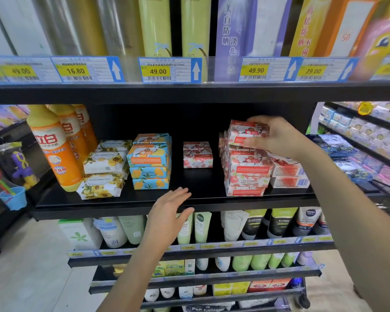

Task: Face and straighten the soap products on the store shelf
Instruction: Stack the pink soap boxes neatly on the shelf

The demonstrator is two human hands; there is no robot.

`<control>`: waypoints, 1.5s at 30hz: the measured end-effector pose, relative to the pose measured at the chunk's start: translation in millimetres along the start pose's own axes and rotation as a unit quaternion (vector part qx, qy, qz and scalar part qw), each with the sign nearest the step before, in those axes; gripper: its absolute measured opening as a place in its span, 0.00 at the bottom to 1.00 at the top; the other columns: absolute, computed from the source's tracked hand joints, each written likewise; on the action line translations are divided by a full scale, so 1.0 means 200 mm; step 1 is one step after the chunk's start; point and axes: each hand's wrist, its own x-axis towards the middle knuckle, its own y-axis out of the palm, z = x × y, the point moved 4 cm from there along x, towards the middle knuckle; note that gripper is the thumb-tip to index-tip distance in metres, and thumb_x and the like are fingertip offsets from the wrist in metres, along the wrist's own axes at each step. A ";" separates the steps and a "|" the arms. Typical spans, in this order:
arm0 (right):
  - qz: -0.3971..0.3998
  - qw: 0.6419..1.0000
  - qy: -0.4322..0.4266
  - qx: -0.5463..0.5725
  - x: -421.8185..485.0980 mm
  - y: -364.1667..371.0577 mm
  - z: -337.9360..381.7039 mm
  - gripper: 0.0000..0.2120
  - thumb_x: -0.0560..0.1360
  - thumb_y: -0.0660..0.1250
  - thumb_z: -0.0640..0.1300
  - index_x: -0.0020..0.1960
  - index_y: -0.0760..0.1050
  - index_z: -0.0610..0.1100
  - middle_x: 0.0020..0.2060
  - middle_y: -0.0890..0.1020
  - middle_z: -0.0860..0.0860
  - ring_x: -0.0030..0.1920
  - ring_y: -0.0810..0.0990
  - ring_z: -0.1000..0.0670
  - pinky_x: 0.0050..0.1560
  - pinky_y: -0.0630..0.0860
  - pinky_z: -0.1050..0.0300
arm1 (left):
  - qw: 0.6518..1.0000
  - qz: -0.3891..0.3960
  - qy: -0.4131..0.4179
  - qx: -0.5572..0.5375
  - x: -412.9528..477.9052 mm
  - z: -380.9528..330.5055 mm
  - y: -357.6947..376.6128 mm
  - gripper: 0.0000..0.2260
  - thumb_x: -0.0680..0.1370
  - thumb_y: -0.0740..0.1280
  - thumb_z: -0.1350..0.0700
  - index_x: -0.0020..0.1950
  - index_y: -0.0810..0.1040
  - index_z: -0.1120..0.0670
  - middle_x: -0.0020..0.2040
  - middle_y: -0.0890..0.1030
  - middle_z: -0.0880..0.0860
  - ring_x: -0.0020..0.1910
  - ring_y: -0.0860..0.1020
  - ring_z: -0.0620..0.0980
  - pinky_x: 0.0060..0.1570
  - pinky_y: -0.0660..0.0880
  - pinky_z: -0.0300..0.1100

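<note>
Fingers point(257, 120) of right hand point(279, 138) curled over the top red soap box point(245, 134), thumb against its near face, gripping it on or just above the red stack point(245, 174) near the right end of the shelf point(203, 200); contact with the box below cannot be told. Left hand point(169, 210) flat, fingers straight, holding nothing, at the middle of the shelf's front edge; touching or hovering, unclear. Largest stock: orange bottles point(54, 149) at the left end, marked 立白, upright, labels forward. Next, the red stack: boxes stepped out of line, at least one lower label upside down. Flat red-and-white boxes point(288, 174) just beside it toward the right end, barcodes outward. Blue-and-orange soap boxes point(150, 163) left of centre, several high, an upper one skewed. Flowered white soap packs point(101, 183) between those and the bottles, turned at angles, the lowest near the front edge. Small red stack point(197, 155) sits well back at centre, its lowest box reading "Goat Soap" upside down. Judgement: work early to midway; red stack in hand, nothing yet fully squared; centre stack wants pulling forward and flipping, flowered packs want turning. Price tags point(158, 70) on the shelf above read 49.00, 16.80, 49.00, 49.90, 29.00. Tube point(310, 218) on the shelf below reads NIVEA MEN.
</note>
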 end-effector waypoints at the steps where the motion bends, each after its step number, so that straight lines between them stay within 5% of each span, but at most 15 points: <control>1: 0.007 1.000 0.002 -0.002 0.03 0.00 -0.02 0.32 0.76 0.75 0.48 0.76 0.68 0.46 0.62 0.80 0.50 0.53 0.81 0.52 0.54 0.78 0.59 | 1.000 -0.005 0.001 -0.002 0.00 0.00 0.00 0.20 0.80 0.71 0.50 0.72 0.77 0.49 0.73 0.74 0.44 0.74 0.65 0.38 0.75 0.56 0.37; 4: 0.040 0.999 0.011 -0.017 0.11 0.00 -0.08 0.33 0.75 0.76 0.50 0.76 0.69 0.48 0.64 0.80 0.49 0.58 0.82 0.50 0.63 0.79 0.50 | 1.000 -0.005 0.002 -0.003 0.00 0.01 0.01 0.20 0.80 0.72 0.50 0.71 0.78 0.50 0.72 0.76 0.45 0.75 0.69 0.43 0.75 0.56 0.37; 9: 0.068 0.997 0.027 -0.033 0.16 0.02 -0.16 0.31 0.75 0.75 0.55 0.75 0.69 0.55 0.63 0.80 0.51 0.58 0.83 0.50 0.63 0.80 0.45 | 1.000 -0.010 0.008 -0.008 0.00 0.02 0.02 0.20 0.79 0.72 0.51 0.71 0.79 0.50 0.72 0.76 0.45 0.74 0.70 0.44 0.75 0.59 0.39; 16: 0.076 0.994 0.038 -0.062 0.14 0.03 -0.12 0.32 0.77 0.73 0.56 0.78 0.66 0.54 0.68 0.77 0.51 0.59 0.81 0.50 0.64 0.78 0.49 | 1.000 -0.015 0.007 -0.011 0.00 0.04 0.03 0.20 0.79 0.72 0.50 0.71 0.79 0.49 0.72 0.76 0.45 0.74 0.70 0.44 0.77 0.62 0.45; 22: 0.014 0.986 -0.060 -0.154 0.10 0.11 0.11 0.35 0.75 0.74 0.56 0.78 0.67 0.49 0.75 0.71 0.50 0.74 0.71 0.46 0.72 0.67 0.54 | 1.000 -0.014 0.004 -0.008 0.00 0.05 0.03 0.20 0.79 0.72 0.48 0.71 0.78 0.48 0.72 0.75 0.44 0.75 0.69 0.44 0.77 0.63 0.46; 27: 0.074 0.973 -0.119 -0.185 0.14 0.29 0.32 0.35 0.74 0.78 0.49 0.77 0.68 0.48 0.74 0.71 0.49 0.74 0.69 0.47 0.74 0.66 0.53 | 1.000 -0.020 0.007 -0.009 0.00 0.04 0.01 0.20 0.79 0.73 0.49 0.71 0.79 0.50 0.72 0.76 0.44 0.74 0.68 0.41 0.74 0.58 0.38; 33: 0.175 0.954 -0.069 -0.235 0.35 0.46 0.40 0.36 0.72 0.79 0.47 0.76 0.70 0.44 0.70 0.76 0.48 0.69 0.75 0.46 0.70 0.72 0.51 | 1.000 -0.025 0.004 0.002 -0.02 0.10 -0.03 0.22 0.77 0.74 0.47 0.71 0.79 0.49 0.71 0.77 0.44 0.73 0.69 0.40 0.76 0.61 0.41; 39: 0.237 0.909 -0.025 -0.341 0.53 0.59 0.43 0.34 0.68 0.82 0.48 0.70 0.75 0.43 0.59 0.82 0.47 0.56 0.81 0.45 0.58 0.80 0.50 | 1.000 -0.028 -0.007 -0.007 -0.01 0.10 -0.03 0.23 0.77 0.73 0.47 0.72 0.77 0.46 0.71 0.73 0.37 0.69 0.59 0.30 0.68 0.44 0.20; 45: 0.265 0.874 0.022 -0.408 0.64 0.64 0.36 0.38 0.63 0.84 0.53 0.70 0.76 0.47 0.62 0.81 0.50 0.58 0.81 0.43 0.61 0.80 0.47 | 0.999 -0.029 -0.013 -0.019 0.00 0.12 -0.02 0.23 0.76 0.74 0.47 0.70 0.78 0.47 0.71 0.75 0.41 0.74 0.67 0.38 0.72 0.52 0.29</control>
